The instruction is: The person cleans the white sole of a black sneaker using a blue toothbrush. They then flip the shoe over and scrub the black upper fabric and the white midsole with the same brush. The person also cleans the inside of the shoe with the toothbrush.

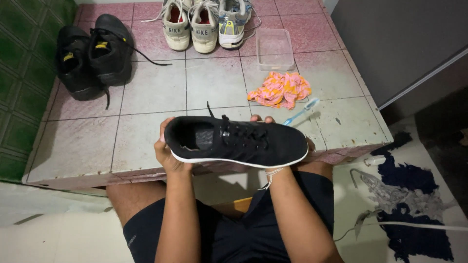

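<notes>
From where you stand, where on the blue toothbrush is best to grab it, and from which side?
Take the toothbrush by the middle of its blue handle, coming from above with the right hand, which is nearer. It lies flat on the tiled ledge, slanting with the pale head up toward the right, beside the orange cloth. Both hands now hold the black shoe.
</notes>
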